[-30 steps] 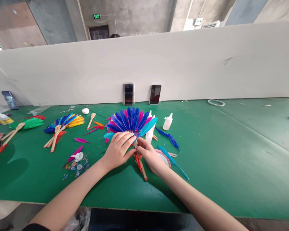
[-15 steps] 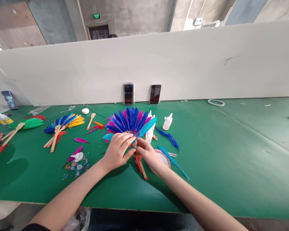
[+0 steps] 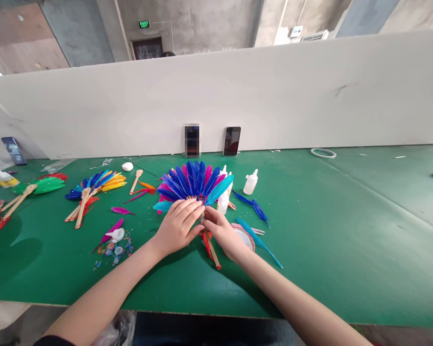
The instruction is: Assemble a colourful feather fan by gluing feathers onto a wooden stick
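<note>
A fan of blue, pink and turquoise feathers (image 3: 193, 185) on a wooden stick (image 3: 212, 252) lies on the green table (image 3: 328, 226). My left hand (image 3: 178, 226) rests flat-fingered over the base of the feathers, pressing them down. My right hand (image 3: 222, 231) pinches the fan at the point where the feathers meet the stick. Red feathers show under the stick by my right wrist. Both hands touch each other at the fan's base.
White glue bottles (image 3: 251, 182) stand just right of the fan. Loose blue feathers (image 3: 254, 206), a round lid (image 3: 246, 236), finished feather fans (image 3: 94, 185) at left, scraps (image 3: 114, 247), two phones (image 3: 232, 141) against the white divider, and a tape ring (image 3: 323, 153) far right.
The fan and both hands have shifted very slightly; my left fingers have slid a little over the feather base. Otherwise nothing has moved.
</note>
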The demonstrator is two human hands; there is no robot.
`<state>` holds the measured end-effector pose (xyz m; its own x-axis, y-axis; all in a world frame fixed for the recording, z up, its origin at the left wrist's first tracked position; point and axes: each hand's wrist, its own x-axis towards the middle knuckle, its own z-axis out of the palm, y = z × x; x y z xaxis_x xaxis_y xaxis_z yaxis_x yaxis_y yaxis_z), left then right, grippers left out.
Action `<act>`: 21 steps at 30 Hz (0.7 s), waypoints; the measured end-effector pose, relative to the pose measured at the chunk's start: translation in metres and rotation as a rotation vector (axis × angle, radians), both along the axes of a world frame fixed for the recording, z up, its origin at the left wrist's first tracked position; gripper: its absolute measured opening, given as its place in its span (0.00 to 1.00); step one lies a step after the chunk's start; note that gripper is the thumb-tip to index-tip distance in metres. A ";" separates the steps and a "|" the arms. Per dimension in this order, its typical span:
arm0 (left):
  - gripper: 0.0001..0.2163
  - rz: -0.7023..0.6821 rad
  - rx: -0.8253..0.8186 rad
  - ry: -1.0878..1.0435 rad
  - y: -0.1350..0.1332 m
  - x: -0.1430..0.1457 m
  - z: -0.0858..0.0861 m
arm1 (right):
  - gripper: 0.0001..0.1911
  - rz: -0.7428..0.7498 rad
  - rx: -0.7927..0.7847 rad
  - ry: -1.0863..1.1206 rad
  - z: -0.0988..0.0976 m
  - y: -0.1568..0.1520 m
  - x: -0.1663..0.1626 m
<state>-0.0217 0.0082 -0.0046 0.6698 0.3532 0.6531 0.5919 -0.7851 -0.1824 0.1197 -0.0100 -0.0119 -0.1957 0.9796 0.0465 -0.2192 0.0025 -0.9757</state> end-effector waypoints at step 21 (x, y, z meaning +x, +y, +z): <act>0.16 -0.003 -0.038 -0.005 0.001 -0.001 -0.001 | 0.04 0.016 0.022 -0.054 -0.004 0.002 0.001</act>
<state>-0.0224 0.0091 -0.0059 0.6679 0.3759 0.6423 0.5902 -0.7932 -0.1496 0.1203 -0.0083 -0.0155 -0.2146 0.9750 0.0569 -0.1661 0.0209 -0.9859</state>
